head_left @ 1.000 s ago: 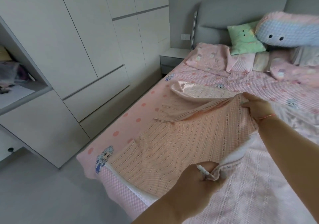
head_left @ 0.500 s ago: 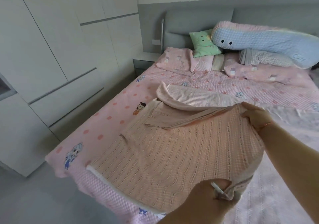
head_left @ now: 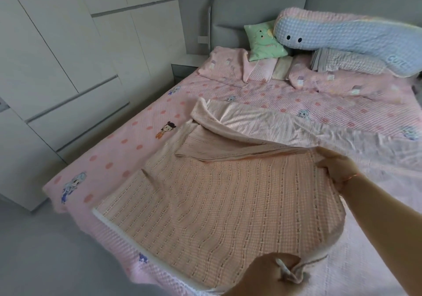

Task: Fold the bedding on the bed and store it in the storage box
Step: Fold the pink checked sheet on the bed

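A peach knitted blanket (head_left: 212,202) with a pale satin underside lies half spread over the near part of the bed (head_left: 118,156). Its far left corner is flipped back, showing the shiny lining. My left hand (head_left: 271,270) pinches the blanket's near edge at the bottom of the view. My right hand (head_left: 338,170) grips the far edge at the right, lifting it slightly off the bed. Between the two hands the blanket's right edge hangs in a curve. No storage box is in view.
A pink patterned sheet covers the bed. At the headboard lie a green cushion (head_left: 265,41), a long blue bolster (head_left: 342,38), a striped pillow (head_left: 347,61) and pink pillows. White wardrobes (head_left: 57,67) line the left wall. Grey floor (head_left: 41,250) runs along the bed's left side.
The view has swung right, away from the wardrobe and toward the headboard. Both hands keep their hold, and the blanket lies a little flatter and wider over the bed.
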A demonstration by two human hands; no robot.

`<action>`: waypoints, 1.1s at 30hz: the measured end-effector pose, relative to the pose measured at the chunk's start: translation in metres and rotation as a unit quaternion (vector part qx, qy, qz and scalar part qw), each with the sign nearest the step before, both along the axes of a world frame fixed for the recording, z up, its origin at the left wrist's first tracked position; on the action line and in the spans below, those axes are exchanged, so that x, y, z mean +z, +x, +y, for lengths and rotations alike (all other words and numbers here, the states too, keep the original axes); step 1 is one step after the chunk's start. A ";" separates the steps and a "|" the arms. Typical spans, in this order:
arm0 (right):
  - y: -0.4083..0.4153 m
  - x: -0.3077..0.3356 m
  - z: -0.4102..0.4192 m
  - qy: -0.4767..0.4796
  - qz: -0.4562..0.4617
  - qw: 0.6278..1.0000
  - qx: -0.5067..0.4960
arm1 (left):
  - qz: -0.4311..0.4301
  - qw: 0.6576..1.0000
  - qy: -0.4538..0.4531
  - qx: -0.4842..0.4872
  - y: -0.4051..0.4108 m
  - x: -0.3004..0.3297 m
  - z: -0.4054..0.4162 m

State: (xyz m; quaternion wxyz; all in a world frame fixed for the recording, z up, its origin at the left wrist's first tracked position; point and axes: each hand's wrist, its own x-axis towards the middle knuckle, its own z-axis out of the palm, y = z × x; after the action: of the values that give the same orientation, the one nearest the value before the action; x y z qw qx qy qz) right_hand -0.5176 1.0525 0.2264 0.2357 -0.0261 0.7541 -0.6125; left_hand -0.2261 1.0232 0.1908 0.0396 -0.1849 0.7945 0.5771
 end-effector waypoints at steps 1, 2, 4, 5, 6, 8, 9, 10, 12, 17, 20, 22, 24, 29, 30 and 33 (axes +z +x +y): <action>-0.005 -0.007 0.009 0.014 -0.011 1.000 0.007 | -0.009 1.000 -0.016 0.010 -0.007 0.002 0.007; -0.006 -0.016 0.012 0.028 -0.016 0.999 0.019 | -0.028 1.000 -0.014 -0.001 -0.008 -0.001 0.009; -0.011 -0.035 0.020 0.081 -0.016 0.995 0.049 | -0.076 0.997 -0.020 -0.003 -0.012 -0.012 0.014; -0.011 -0.043 0.022 0.109 -0.012 0.992 0.065 | -0.103 0.994 -0.022 0.000 -0.012 -0.012 0.015; -0.013 -0.052 0.022 0.128 -0.010 0.989 0.078 | -0.120 0.993 -0.020 0.014 -0.011 -0.018 0.014; -0.013 -0.068 0.024 0.170 -0.005 0.981 0.096 | -0.152 0.988 -0.013 0.007 -0.008 -0.023 0.010; -0.011 -0.072 0.025 0.201 0.003 0.973 0.114 | -0.156 0.988 -0.021 -0.010 -0.005 -0.026 0.005; -0.010 -0.076 0.024 0.233 0.014 0.963 0.135 | -0.164 0.986 -0.023 -0.026 -0.003 -0.027 -0.001; -0.011 -0.080 0.019 0.271 0.028 0.948 0.164 | -0.185 0.982 -0.020 -0.016 -0.002 -0.030 -0.018; 0.001 -0.078 -0.018 0.296 0.050 0.928 0.223 | -0.172 0.977 0.027 0.124 0.008 -0.024 -0.072; 0.016 -0.069 -0.052 0.306 0.070 0.914 0.259 | -0.164 0.964 0.024 0.207 0.023 -0.014 -0.111; 0.037 -0.053 -0.081 0.287 0.062 0.916 0.273 | -0.157 0.958 0.032 0.239 0.040 -0.006 -0.138; 0.061 -0.037 -0.106 0.261 0.042 0.925 0.273 | -0.145 0.951 0.049 0.267 0.056 0.001 -0.162; 0.126 -0.006 -0.176 0.202 0.029 0.932 0.301 | -0.093 0.942 0.061 0.318 0.103 0.025 -0.214; 0.136 -0.001 -0.186 0.185 0.024 0.939 0.289 | -0.087 0.941 0.064 0.320 0.109 0.029 -0.222; 0.181 0.016 -0.223 0.150 0.013 0.949 0.279 | -0.078 0.943 0.058 0.318 0.142 0.038 -0.251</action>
State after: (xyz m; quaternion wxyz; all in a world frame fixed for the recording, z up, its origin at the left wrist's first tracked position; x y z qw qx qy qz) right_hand -0.3364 0.8297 0.2423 0.3885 -0.2074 0.8028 -0.4019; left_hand -0.0839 0.7717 0.2292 -0.0734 -0.4700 0.6536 0.5886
